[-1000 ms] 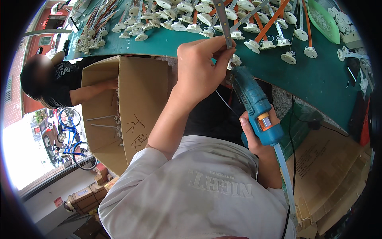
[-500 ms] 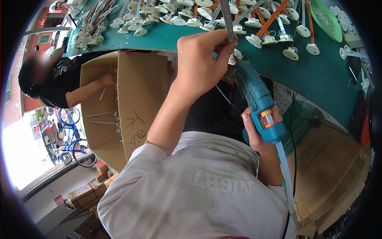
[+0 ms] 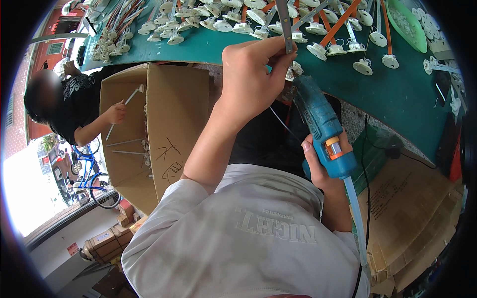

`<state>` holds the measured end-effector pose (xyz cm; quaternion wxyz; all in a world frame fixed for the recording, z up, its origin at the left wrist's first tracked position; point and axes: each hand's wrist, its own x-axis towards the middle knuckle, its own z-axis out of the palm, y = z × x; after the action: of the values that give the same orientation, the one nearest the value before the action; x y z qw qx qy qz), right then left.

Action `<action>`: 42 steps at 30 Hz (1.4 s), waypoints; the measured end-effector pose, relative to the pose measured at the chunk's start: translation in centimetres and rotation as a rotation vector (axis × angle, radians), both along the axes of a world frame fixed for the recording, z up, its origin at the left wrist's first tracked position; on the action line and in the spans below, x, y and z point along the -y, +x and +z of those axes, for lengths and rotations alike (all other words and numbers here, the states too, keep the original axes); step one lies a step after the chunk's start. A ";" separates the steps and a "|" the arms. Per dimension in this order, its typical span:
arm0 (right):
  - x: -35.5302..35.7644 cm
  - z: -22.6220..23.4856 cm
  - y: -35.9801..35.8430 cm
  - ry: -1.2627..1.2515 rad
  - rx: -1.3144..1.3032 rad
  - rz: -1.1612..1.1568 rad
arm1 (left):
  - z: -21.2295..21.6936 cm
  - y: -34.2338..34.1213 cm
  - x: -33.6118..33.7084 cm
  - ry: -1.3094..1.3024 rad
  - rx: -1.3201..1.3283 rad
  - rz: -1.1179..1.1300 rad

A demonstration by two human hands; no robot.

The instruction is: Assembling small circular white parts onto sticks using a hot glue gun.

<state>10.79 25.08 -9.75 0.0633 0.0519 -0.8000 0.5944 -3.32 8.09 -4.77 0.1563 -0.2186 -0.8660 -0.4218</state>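
The green table (image 3: 397, 94) is filling the top of the view, crowded with white round caps (image 3: 362, 66) on orange and grey rods. Below its edge an open cardboard box (image 3: 174, 129) is standing at the left, where another person's hand (image 3: 116, 112) is holding a white rod over it.

The blue glue gun (image 3: 323, 131) is pointing its nozzle up toward the table edge, a clear glue stick (image 3: 355, 208) trailing from its back. The grey metal strip (image 3: 284, 25) is rising above the table edge, its lower end meeting the area just above the nozzle.

Risk, as a judgement: the nozzle is sitting very close to the fingertips pinching the strip — a slight slip could be bringing hot glue or the tip onto the skin. The strip is being held at one end only, so it could be tilting away from the joint while glue is soft. The black cord (image 3: 366, 164) hanging by the knee could also be snagging.

The left hand (image 3: 251, 79) is closed nearly tight, thumb and fingers pinching the strip's lower end. The right hand (image 3: 320, 166) is wrapping the gun's grip, fingers curled around it — whether the trigger is being pressed I cannot tell.
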 end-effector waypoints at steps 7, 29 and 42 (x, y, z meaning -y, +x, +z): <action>0.1 -0.1 -0.2 -0.028 -0.012 0.006 | 0.2 0.1 -0.1 -0.006 0.005 -0.003; 0.0 0.2 -0.1 -0.121 0.089 -0.056 | 0.2 0.2 0.0 -0.012 0.005 0.000; -0.6 1.7 -0.4 0.058 0.077 -0.067 | 0.3 0.4 -0.2 -0.028 -0.007 0.009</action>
<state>10.39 25.63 -8.00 0.0509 0.0040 -0.8199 0.5702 -2.96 8.28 -4.48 0.1584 -0.2182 -0.8723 -0.4079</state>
